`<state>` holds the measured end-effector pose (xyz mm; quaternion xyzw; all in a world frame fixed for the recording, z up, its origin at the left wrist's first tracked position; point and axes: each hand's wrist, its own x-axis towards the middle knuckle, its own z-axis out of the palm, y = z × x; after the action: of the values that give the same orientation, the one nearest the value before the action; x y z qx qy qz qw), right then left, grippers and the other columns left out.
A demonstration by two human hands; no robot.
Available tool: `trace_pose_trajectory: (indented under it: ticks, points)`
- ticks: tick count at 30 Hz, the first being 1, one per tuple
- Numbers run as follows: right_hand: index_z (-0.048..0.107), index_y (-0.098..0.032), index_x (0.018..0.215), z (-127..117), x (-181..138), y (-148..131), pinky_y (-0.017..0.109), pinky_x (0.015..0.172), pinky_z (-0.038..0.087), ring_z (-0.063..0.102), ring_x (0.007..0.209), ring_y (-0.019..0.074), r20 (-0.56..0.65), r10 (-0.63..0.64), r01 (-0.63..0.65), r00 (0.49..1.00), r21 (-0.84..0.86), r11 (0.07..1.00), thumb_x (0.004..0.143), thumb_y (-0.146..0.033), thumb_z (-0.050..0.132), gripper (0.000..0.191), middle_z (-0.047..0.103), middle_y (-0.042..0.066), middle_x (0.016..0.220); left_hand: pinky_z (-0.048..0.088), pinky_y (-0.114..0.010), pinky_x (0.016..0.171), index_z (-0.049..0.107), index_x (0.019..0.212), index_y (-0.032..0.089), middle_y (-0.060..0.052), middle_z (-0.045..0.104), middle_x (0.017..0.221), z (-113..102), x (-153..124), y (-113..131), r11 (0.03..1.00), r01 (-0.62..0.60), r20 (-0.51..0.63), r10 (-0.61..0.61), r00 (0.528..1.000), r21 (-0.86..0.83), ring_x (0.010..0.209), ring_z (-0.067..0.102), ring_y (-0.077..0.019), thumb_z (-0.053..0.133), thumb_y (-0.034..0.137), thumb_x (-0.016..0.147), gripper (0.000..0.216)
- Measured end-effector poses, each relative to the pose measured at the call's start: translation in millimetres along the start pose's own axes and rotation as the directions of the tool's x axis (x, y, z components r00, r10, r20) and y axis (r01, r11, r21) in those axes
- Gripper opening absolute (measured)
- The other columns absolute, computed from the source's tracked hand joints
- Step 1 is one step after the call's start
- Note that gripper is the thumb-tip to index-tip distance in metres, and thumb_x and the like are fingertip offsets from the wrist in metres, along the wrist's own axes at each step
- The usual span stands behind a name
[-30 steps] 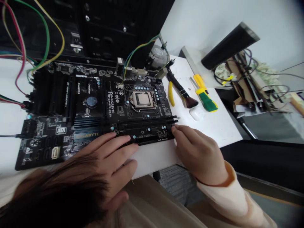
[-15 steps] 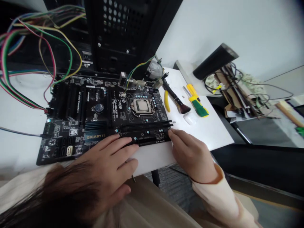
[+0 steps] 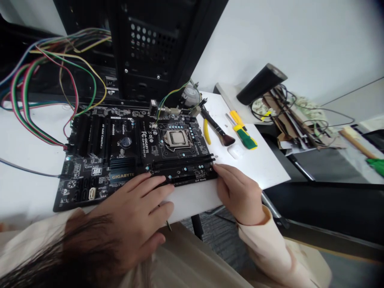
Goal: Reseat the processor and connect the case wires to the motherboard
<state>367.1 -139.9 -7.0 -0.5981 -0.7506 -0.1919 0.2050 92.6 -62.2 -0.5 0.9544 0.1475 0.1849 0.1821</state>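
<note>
A black Gigabyte motherboard [image 3: 126,156] lies flat on the white table [image 3: 264,164], its CPU socket [image 3: 177,138] bare. My left hand [image 3: 138,212] rests on the board's near edge, fingers stretched out flat over the end of the long memory slots [image 3: 183,162]. My right hand [image 3: 237,190] is at the board's right corner, fingers curled with the tips pressed on the slot's end latch. Neither hand holds a loose object. Dark hair hides my left wrist.
A black computer case [image 3: 156,44] stands behind the board, with coloured wires [image 3: 45,88] looping out at the left. Right of the board lie yellow pliers [image 3: 206,132], a brush [image 3: 217,129], a yellow-green screwdriver [image 3: 243,132] and a small white object [image 3: 235,151]. Cables and cardboard clutter the far right.
The view has tilted up and pulled back, so more of the case and wires shows. Both hands keep their places on the board's near edge.
</note>
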Motion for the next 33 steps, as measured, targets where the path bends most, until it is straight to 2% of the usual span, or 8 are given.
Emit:
trace_pose_trajectory:
  ticks: [7, 15, 20, 33]
  points:
    - [0.066, -0.011, 0.102, -4.0, 5.9, 4.2, 0.027, 0.081, 0.060, 0.071, 0.090, 0.0188, 0.075, -0.064, 0.063, 0.995, 0.011, 0.998, 0.086, -0.004, 0.048, 0.025, 0.073, 0.013, 0.096, 0.031, -0.042, 0.114, 0.064, 0.109, 0.021, -0.005, 0.062, 0.130, -0.3, 0.3, 0.2, 1.000, -0.006, 0.007, 0.006, 1.000, 0.029, 0.125, 0.048, -0.0236, 0.062, 0.037, 0.085, 0.029]
    - [0.065, -0.015, 0.106, -4.4, 3.8, 5.7, 0.031, 0.079, 0.061, 0.070, 0.092, 0.0196, 0.088, -0.068, 0.064, 0.994, 0.041, 0.997, 0.086, -0.004, 0.049, 0.028, 0.073, 0.011, 0.098, 0.032, -0.042, 0.113, 0.064, 0.109, 0.021, -0.005, 0.062, 0.130, 0.7, 0.1, 0.0, 1.000, -0.008, -0.013, 0.009, 1.000, 0.001, 0.125, 0.049, -0.0247, 0.063, 0.036, 0.085, 0.029]
    - [0.067, -0.014, 0.098, -5.1, 8.9, 4.6, 0.032, 0.074, 0.061, 0.070, 0.088, 0.0204, 0.124, -0.090, 0.085, 0.988, 0.045, 0.995, 0.086, -0.004, 0.047, 0.025, 0.072, 0.012, 0.093, 0.032, -0.042, 0.114, 0.064, 0.109, 0.021, -0.004, 0.063, 0.129, 2.2, -0.2, -0.9, 1.000, -0.010, -0.027, 0.010, 1.000, 0.000, 0.124, 0.050, -0.0242, 0.061, 0.036, 0.085, 0.028]
    - [0.067, -0.017, 0.090, -1.1, 11.5, 0.2, 0.030, 0.070, 0.060, 0.069, 0.081, 0.0189, 0.077, -0.099, 0.099, 0.992, -0.006, 0.995, 0.085, -0.004, 0.046, 0.026, 0.072, 0.008, 0.087, 0.034, -0.043, 0.111, 0.064, 0.109, 0.021, -0.006, 0.063, 0.128, 1.4, 0.8, -2.6, 0.998, -0.050, -0.008, 0.050, 0.999, 0.029, 0.121, 0.051, -0.0248, 0.058, 0.035, 0.087, 0.027]
